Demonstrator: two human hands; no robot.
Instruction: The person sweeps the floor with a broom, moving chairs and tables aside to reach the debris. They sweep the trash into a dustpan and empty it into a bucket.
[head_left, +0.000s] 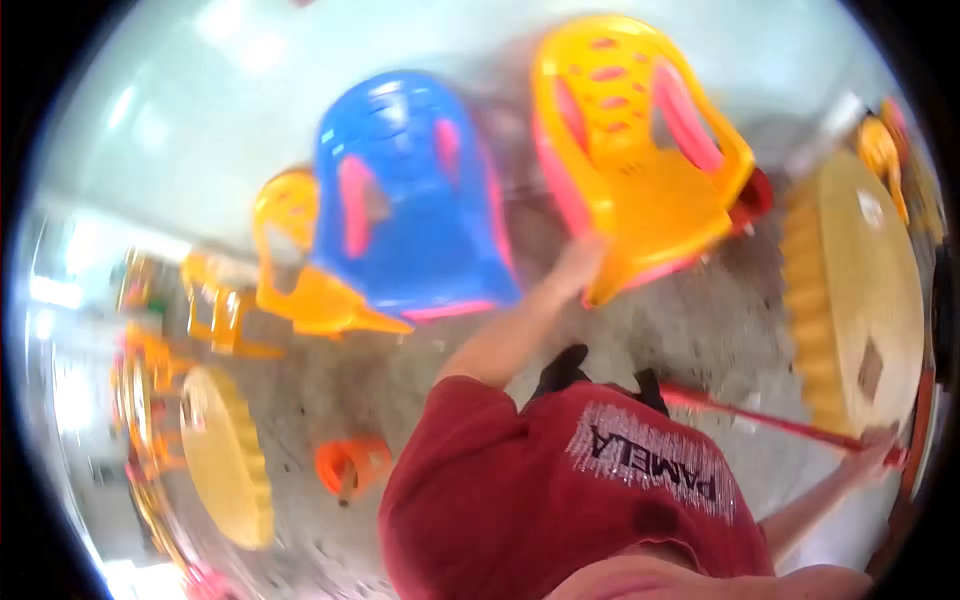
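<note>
Left hand at the yellow chair, right hand round a red pole

Nearest is the wearer's dark red T-shirt (560, 480), lettered "PAMELA". Off to its right, the right hand's (880, 450) grip is closed around one end of a long, thin red pole (775, 415); the rest slants from the grip towards the dark shoes (562, 370).

Ahead, the left hand (585, 260) is at the near left side of a glossy yellow plastic armchair (655, 195), whose seat and back lie beyond the grip and to its right. Blur hides its fingers, so whether that grip is apart or together cannot be told. Pink plastic shows under the chair.

To the left is a blue plastic armchair (405, 210), also with pink beneath. An orange plastic bucket (365, 465) is on the grey floor (430, 365). Farther left are more yellow chairs (320, 305).
</note>
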